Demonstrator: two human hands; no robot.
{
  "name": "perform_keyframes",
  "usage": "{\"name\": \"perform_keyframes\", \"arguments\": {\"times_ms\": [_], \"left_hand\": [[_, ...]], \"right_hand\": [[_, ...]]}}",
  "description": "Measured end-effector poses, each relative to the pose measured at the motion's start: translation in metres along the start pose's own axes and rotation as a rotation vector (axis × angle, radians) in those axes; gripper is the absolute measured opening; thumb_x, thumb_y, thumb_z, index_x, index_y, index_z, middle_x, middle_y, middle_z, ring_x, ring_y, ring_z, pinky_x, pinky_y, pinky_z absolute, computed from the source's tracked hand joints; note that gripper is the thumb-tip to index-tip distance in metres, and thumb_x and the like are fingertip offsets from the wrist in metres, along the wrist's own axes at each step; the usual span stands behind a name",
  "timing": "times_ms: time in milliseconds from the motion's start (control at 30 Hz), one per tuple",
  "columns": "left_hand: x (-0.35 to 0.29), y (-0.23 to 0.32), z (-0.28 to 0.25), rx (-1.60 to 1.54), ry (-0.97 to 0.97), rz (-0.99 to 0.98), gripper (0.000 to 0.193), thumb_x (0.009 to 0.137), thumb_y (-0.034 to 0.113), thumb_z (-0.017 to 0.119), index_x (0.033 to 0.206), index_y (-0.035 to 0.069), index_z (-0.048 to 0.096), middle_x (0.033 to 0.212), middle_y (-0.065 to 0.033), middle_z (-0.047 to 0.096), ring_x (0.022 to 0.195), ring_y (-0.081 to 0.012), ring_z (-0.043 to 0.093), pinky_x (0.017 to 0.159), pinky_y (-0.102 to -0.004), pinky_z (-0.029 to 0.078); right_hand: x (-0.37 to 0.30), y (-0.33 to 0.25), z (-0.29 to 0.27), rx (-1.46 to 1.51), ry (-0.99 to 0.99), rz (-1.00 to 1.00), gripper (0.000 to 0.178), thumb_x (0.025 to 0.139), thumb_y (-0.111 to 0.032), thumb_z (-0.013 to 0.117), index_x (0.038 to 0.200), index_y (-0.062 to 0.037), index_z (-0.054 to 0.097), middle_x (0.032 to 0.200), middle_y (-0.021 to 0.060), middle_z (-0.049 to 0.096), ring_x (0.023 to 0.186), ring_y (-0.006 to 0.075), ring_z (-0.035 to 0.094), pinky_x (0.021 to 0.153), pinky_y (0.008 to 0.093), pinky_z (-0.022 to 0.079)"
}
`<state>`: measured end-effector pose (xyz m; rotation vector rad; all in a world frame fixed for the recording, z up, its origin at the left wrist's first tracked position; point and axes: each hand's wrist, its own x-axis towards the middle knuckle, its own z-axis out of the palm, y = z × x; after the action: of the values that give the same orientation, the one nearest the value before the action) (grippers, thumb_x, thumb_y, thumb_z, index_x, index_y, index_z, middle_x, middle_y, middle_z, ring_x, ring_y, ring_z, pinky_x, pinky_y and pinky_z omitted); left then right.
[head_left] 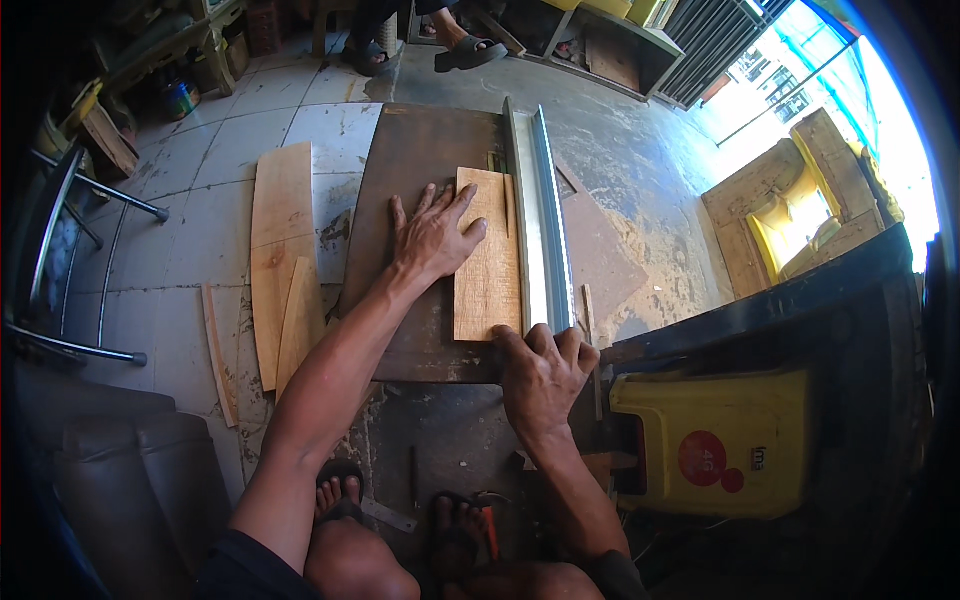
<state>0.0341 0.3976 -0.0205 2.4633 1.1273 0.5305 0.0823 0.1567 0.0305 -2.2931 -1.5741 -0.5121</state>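
Observation:
A rectangular wooden board (485,265) lies flat on a dark brown worktop (420,345), its right edge along a long metal guide rail (545,230). At its far right edge is a narrow wood strip (510,205), apparently parted from the board by a thin slit. My left hand (432,235) is spread with its fingers stretched, resting partly on the board's left edge and partly on the worktop. At the near end, my right hand (545,375) is closed, its thumb against the board's near edge and its bent fingers over the rail's near end.
Left of the worktop, wooden planks (280,215) and a thin strip (218,350) lie on tiles. A metal-legged stool (105,220) stands farther left. On the right are a yellow plastic stool (710,440) and a wooden frame (780,210). Another person's sandalled foot (470,50) is beyond.

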Motion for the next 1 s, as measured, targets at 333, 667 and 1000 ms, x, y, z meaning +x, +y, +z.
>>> {"name": "perform_keyframes", "arguments": {"times_ms": [333, 667, 1000], "left_hand": [[0.011, -0.003, 0.002, -0.002, -0.010, -0.015, 0.070, 0.102, 0.058, 0.050, 0.163, 0.026, 0.040, 0.163, -0.0139, 0.046, 0.157, -0.0381, 0.030, 0.122, -0.0745, 0.004], [0.020, -0.005, 0.004, -0.012, 0.010, -0.027, 0.070, 0.100, 0.060, 0.050, 0.161, 0.028, 0.042, 0.163, -0.0111, 0.046, 0.157, -0.0368, 0.031, 0.123, -0.0743, 0.003], [0.030, -0.007, 0.005, -0.020, 0.001, -0.042, 0.071, 0.100, 0.061, 0.050, 0.161, 0.028, 0.042, 0.164, -0.0105, 0.046, 0.157, -0.0370, 0.030, 0.124, -0.0733, 0.002]], "right_hand": [[0.009, 0.001, 0.004, -0.007, 0.002, -0.002, 0.028, 0.080, -0.011, 0.071, 0.100, -0.0293, 0.078, 0.084, -0.0027, 0.059, 0.089, 0.0232, 0.055, 0.087, 0.0444, 0.037], [0.017, 0.001, 0.007, -0.011, -0.002, 0.010, 0.026, 0.082, -0.012, 0.070, 0.099, -0.0294, 0.078, 0.083, -0.0016, 0.059, 0.090, 0.0235, 0.056, 0.089, 0.0446, 0.036], [0.025, 0.001, 0.011, -0.003, -0.020, 0.016, 0.025, 0.083, -0.012, 0.068, 0.099, -0.0277, 0.078, 0.085, -0.0001, 0.060, 0.092, 0.0248, 0.057, 0.090, 0.0458, 0.037]]}}
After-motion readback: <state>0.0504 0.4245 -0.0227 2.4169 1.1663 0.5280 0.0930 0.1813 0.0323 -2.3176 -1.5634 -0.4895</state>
